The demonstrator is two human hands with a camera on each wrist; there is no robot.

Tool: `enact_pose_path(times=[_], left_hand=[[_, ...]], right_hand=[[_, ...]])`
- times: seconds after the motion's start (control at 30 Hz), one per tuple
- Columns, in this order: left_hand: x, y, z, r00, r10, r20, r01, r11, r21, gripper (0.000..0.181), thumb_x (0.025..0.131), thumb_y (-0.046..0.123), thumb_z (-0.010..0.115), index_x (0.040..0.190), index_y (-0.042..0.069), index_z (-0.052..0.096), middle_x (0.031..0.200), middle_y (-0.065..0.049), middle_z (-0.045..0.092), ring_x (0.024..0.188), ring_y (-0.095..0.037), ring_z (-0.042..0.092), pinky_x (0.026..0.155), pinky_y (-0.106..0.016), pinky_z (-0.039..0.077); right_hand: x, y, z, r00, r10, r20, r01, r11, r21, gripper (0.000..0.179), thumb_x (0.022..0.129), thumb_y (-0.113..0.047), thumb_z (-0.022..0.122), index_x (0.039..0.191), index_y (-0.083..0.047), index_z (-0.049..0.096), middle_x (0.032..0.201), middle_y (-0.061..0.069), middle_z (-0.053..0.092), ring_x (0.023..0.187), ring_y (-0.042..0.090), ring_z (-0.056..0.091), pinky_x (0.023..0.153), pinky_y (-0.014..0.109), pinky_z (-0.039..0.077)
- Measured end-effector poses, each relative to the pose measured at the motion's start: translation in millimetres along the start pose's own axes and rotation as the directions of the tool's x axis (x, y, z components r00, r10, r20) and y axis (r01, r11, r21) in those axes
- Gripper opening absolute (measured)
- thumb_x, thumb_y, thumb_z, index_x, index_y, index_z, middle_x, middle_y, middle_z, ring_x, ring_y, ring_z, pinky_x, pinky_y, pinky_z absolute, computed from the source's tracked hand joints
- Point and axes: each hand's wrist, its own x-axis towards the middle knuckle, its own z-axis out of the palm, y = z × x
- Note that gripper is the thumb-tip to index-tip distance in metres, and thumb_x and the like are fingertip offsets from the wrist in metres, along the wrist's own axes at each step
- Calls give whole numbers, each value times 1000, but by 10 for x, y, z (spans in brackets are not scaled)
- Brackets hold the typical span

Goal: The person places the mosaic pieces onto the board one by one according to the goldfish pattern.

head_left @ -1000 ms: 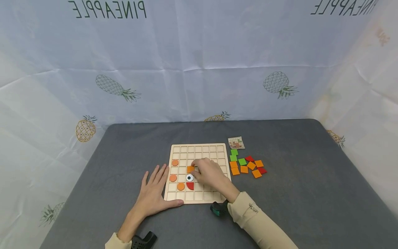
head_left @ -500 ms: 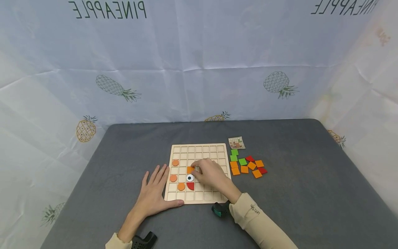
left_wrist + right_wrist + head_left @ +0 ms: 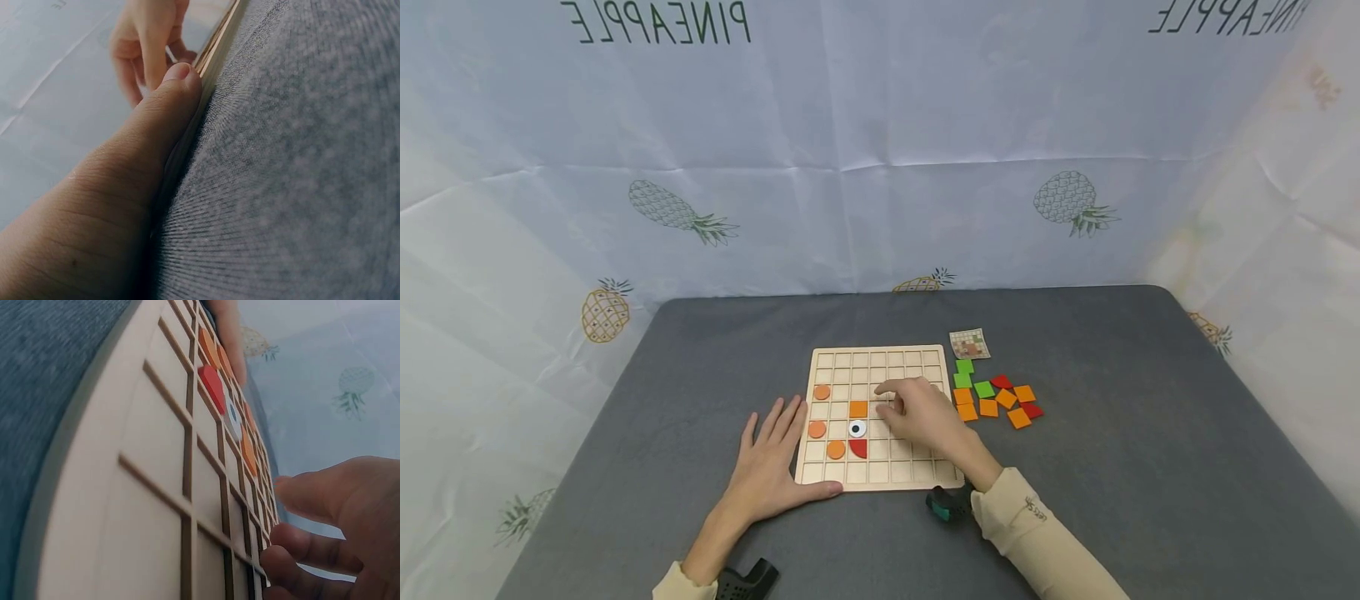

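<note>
A pale wooden grid board point(image 3: 880, 349) lies on the grey table, its cells divided by thin ridges. My left hand point(image 3: 772, 467) rests with spread fingers along its left edge, thumb at the near-left corner. Above the board's right half is my right hand point(image 3: 919, 414), thumb and forefinger curved and apart, holding nothing. Left of those fingertips an orange square tile point(image 3: 858, 409) sits in a cell. Below it come a white eye disc point(image 3: 857, 428) and a red quarter-round piece point(image 3: 858, 448). Three orange discs point(image 3: 836, 450) occupy cells further left.
Right of the board lie loose green squares point(image 3: 983, 389), several orange squares point(image 3: 1019, 418) and red pieces point(image 3: 1033, 410). A small patterned picture card point(image 3: 970, 343) is above them. Behind the table hangs a pale cloth point(image 3: 880, 225) with printed pineapples.
My right hand has let go of the orange square and moved a little to the right, fingers spreading apart. The square stays in its cell. My left hand has kept its place.
</note>
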Motion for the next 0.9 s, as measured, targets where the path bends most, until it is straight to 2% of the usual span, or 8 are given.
enact_pose_path(times=[0.27, 0.5, 0.77, 0.9], left_hand=[[-1, 5, -6, 1000, 3, -5, -3, 1000, -5, 128, 67, 84, 70, 164, 13, 25, 170, -12, 28, 157, -38, 25, 122, -67, 12], [0, 0, 5, 1000, 5, -12, -5, 1000, -7, 128, 68, 85, 69, 164, 12, 26, 169, -12, 29, 156, -39, 25, 122, -67, 12], [5, 6, -1, 1000, 1, 0, -1, 1000, -5, 128, 68, 86, 69, 164, 13, 25, 170, -12, 28, 157, -38, 25, 122, -67, 13], [1, 4, 2, 1000, -3, 2, 3, 1000, -6, 128, 67, 85, 69, 164, 13, 25, 170, -12, 28, 157, -38, 25, 122, -67, 13]], right_hand=[[-118, 246, -271, 995, 53, -89, -54, 999, -6, 28, 95, -20, 73, 120, -9, 75, 63, -3, 54, 45, 9, 37, 44, 20, 26], [-227, 560, -582, 983, 29, -179, -37, 999, -37, 28, 93, -16, 74, 118, -3, 75, 62, 0, 60, 39, 8, 35, 41, 19, 23], [-376, 829, -852, 980, 127, -151, -136, 989, -52, 31, 95, -20, 72, 123, -5, 73, 61, 0, 56, 44, 12, 41, 42, 23, 29], [-419, 937, -931, 979, 157, -129, -167, 983, -77, 32, 95, -20, 73, 121, -2, 73, 64, 0, 58, 50, 13, 46, 45, 25, 32]])
